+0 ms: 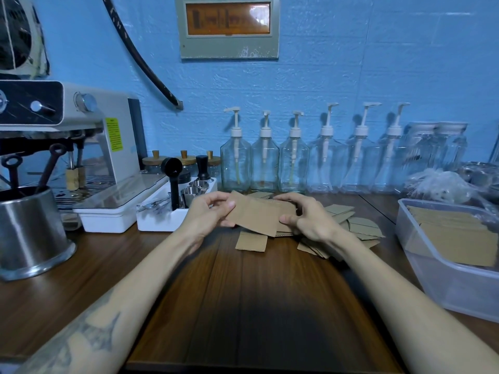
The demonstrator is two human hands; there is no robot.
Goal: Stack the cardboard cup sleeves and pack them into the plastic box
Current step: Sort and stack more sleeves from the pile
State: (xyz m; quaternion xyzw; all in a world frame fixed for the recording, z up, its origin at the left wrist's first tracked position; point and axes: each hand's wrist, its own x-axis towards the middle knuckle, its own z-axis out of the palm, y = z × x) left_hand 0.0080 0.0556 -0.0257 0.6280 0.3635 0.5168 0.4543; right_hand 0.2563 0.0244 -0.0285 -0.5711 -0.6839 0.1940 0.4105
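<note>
Head view:
Left hand: your left hand [209, 211] pinches the left edge of a flat cardboard sleeve [255, 217], thumb on top, fingers curled beneath it.
Right hand: your right hand [303, 217] grips the right end of a small stack of sleeves [286, 211], thumb on the near edge, fingers curled over the far side.
Held sleeves: raised just above the wooden counter [243, 306]; the left-hand sleeve overlaps the stack, tilted down to the right.
Loose sleeves: a scattered pile [361, 228] lies on the counter under and to the right of your hands; 1 sleeve [251, 242] lies just below the held ones.
Plastic box: the clear box [432, 268] stands at the right edge, well apart from your hands, with packed sleeves [456, 236] leaning inside.
Surroundings: 6 pump bottles [310, 157] line the blue wall; espresso machine [81, 130] and steel pitcher [29, 233] at left; white tool tray [162, 220] just beside your left hand.
</note>
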